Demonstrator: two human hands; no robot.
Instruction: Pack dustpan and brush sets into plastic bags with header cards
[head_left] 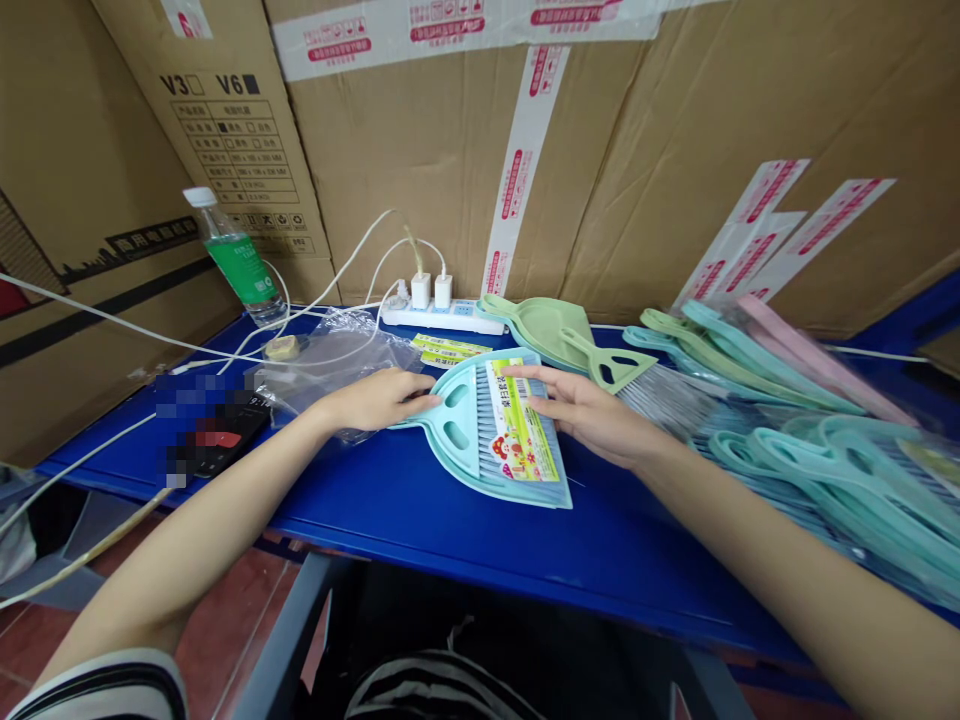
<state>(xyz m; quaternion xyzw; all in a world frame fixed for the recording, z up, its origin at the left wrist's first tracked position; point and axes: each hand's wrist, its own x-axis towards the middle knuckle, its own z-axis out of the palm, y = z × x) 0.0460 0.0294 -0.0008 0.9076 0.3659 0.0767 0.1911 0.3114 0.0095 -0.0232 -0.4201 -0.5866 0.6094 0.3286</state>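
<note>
A light-blue dustpan (454,455) with a brush lying in it rests on the blue table, its handle toward the left. On the grey bristles lies a yellow-green label card (529,435) with red pictures. My left hand (382,400) is closed round the handle end, thumb on top. My right hand (581,405) touches the card and the far right edge of the brush, fingers apart and stretched over the card's upper part.
Behind are a power strip (442,317), spare label cards (450,350) and a green dustpan (551,330). Several dustpan sets (847,460) are piled at right. Left are a clear plastic bag (330,355), a phone (232,430), cables and a bottle (244,265).
</note>
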